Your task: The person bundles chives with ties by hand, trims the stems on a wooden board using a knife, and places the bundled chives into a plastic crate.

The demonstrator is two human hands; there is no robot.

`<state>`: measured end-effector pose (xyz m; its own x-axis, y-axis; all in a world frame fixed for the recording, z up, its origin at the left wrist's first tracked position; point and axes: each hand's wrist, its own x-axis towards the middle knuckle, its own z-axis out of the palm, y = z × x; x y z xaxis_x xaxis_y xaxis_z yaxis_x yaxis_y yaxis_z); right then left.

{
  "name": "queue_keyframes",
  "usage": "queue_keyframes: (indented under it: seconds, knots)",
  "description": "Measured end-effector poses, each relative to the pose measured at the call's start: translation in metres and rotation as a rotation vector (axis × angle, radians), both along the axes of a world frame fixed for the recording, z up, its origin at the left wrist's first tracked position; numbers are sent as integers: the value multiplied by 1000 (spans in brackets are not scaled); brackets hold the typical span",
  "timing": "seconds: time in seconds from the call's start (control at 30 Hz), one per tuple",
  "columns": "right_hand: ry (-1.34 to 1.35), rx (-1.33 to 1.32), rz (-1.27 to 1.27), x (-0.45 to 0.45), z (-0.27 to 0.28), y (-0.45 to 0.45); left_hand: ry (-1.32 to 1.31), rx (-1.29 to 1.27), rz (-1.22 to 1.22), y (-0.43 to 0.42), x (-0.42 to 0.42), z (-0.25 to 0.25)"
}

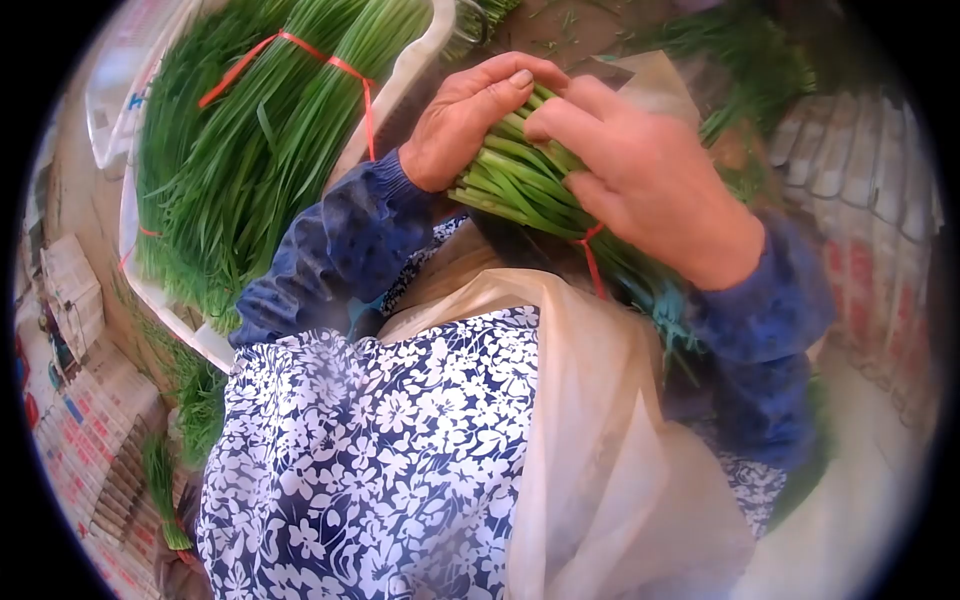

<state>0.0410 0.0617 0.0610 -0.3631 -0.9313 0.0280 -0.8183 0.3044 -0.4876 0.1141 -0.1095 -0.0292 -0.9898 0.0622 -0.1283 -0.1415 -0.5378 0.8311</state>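
Observation:
A bundle of green garlic chives lies over my lap, its cut stem ends toward the upper left and its leaves trailing to the lower right. My left hand is closed around the stem ends, thumb on top. My right hand reaches across from the right, fingers curled onto the stems close to the left hand; its fingertips are partly hidden among them. A red tie crosses the bundle below my right hand, one end hanging down. Beige sheeting covers part of my lap beneath the chives.
At the upper left a white crate holds chive bundles with red ties. Loose chives lie at the upper right. Corrugated printed sheets stand at the right, and similar sheets at the left beside a small bunch.

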Motion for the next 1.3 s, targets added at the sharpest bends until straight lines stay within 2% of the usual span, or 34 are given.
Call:
queue_keyframes:
  seconds: [0.1,0.2,0.27,0.4,0.6,0.67,0.7,0.77,0.83,0.9,0.93,0.97,1.0,1.07,1.1,1.17,1.2,1.27,1.3]
  knots:
    - [4,-115,66,-3,-2,-6,3,-52,39,4,-3,-4]
    - [-9,-62,86,-2,-1,-12,58,-62,31,2,-2,-5]
    - [-26,65,103,-4,0,-11,46,-59,29,2,-1,-9]
    - [-19,53,108,-1,-2,-9,52,-88,23,3,-3,-8]
    - [-4,122,-88,26,2,-7,73,-75,1,5,-5,-8]
    - [-56,-47,-118,21,-5,-5,90,-179,51,7,-5,-10]
    - [-60,-48,-122,17,-5,-7,86,-181,47,7,-4,-9]
    - [-45,-132,18,9,-5,-14,61,-192,41,5,-4,-5]
    - [-61,-176,52,12,-12,-26,57,-165,17,7,-5,-9]
    - [-70,-166,-13,11,-20,-27,22,0,48,7,-4,-12]
    - [-179,-237,-33,9,-14,-20,-43,-281,137,6,3,13]
    - [-170,-231,-56,8,-8,-11,-33,-274,115,6,5,29]
    - [-105,-329,-163,9,2,3,131,-296,251,8,7,41]
    - [-11,-346,-448,26,27,33,451,-327,528,13,11,66]
    - [-5,-344,-465,33,28,44,509,-573,497,34,6,96]
    - [-31,-163,-427,52,18,68,586,-816,441,58,1,113]
    - [-48,-79,-413,63,8,77,883,-1204,182,56,5,105]
    - [-92,69,-401,88,-11,94,1061,-1595,-284,59,12,77]
    - [-94,45,-433,94,-23,95,927,-1618,-444,58,9,56]
